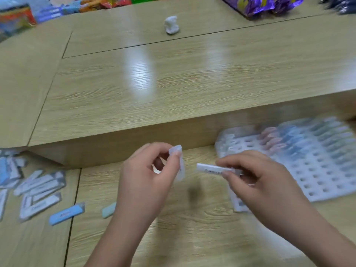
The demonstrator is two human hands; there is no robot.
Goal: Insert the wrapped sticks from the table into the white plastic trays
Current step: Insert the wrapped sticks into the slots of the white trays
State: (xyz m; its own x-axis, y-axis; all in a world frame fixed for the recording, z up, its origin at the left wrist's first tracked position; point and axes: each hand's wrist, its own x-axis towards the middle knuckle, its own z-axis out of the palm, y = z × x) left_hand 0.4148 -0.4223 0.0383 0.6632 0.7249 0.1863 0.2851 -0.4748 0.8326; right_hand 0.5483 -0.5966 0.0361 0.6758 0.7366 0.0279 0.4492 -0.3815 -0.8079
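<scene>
My left hand (148,176) pinches a white wrapped stick (180,162) that hangs roughly upright from my fingertips. My right hand (256,178) grips another white wrapped stick (211,169) lying level, its free end pointing left toward the first. A white plastic tray (316,170) with rows of holes lies to the right, blurred; several wrapped sticks stand in its far rows. A pile of white wrapped sticks (38,191) lies at the left, with a blue wrapped stick (66,213) and a pale green one (108,210) nearer my left forearm.
A raised wooden table section (173,83) runs across behind my hands, its front face close to them. On it sit a crumpled white wad (171,25), purple packets (260,4) at the far right and colourful packets (17,18) at the far left.
</scene>
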